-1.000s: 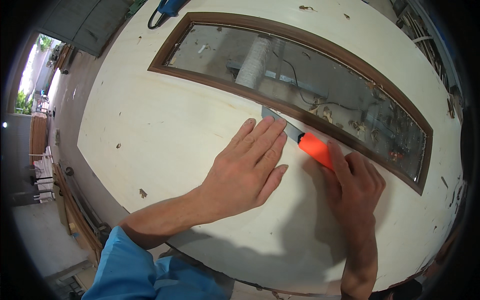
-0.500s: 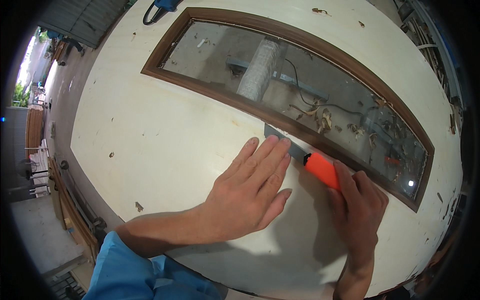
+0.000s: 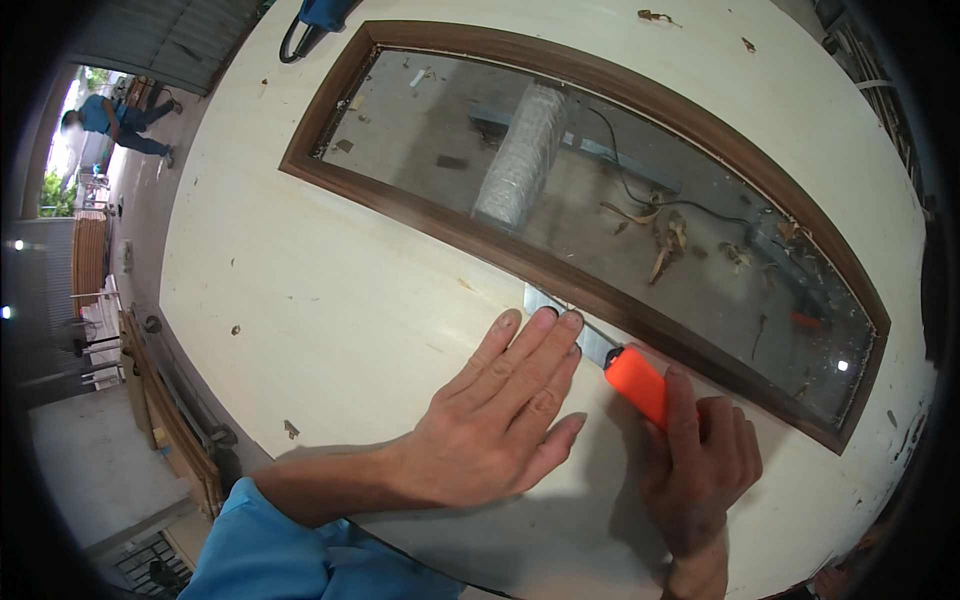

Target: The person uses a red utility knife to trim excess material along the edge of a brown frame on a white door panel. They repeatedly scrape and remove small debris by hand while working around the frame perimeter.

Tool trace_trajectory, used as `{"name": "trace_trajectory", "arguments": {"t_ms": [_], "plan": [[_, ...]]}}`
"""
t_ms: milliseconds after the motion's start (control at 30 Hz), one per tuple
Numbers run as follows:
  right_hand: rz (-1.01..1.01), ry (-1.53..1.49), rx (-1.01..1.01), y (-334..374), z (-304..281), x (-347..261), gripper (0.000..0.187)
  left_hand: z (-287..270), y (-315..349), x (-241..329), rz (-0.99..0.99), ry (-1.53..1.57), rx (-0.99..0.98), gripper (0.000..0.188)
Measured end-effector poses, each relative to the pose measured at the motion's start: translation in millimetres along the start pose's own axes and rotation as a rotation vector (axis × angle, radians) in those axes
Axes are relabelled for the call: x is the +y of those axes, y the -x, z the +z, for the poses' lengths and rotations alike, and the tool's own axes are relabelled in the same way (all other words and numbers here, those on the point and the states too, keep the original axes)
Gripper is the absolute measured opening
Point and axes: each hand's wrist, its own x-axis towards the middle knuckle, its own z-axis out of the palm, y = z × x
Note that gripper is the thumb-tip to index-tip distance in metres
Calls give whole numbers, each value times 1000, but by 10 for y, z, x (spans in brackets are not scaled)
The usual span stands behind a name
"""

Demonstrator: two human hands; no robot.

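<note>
A flat metal blade with an orange handle [image 3: 637, 386], knife-like in shape, lies along the lower edge of a brown frame [image 3: 420, 216]. My right hand [image 3: 700, 455] is wrapped round that handle. Stretched flat, the fingers of my left hand [image 3: 500, 425] press on the blade [image 3: 596, 347] from above, while its tip sticks out beyond them against the frame. Arched on its far side, the frame surrounds a glass pane [image 3: 400, 135] set in a large cream panel [image 3: 330, 310]. The blade's middle is hidden under my left fingertips.
A blue tool with a black loop [image 3: 318, 15] sits at the panel's far left. Dry leaves and a plastic-wrapped roll [image 3: 520, 155] show through the glass. A person in blue [image 3: 120, 122] walks at the left, beyond a pale-topped table [image 3: 95, 440] and stacked boards [image 3: 165, 420].
The blade catches the light and shines now. My hands and the blade sit slightly lower in the view, as does the frame. The person in blue has come further into sight.
</note>
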Motion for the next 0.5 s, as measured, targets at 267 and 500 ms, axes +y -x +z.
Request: {"name": "trace_trajectory", "arguments": {"t_ms": [267, 500], "plan": [[-66, -110, -62, -13, -84, 102, 41, 9, 35, -56, 63, -43, 70, 51], [-91, -113, 14, -15, 3, 146, 42, -20, 68, -83, 53, 21, 48, 55]]}}
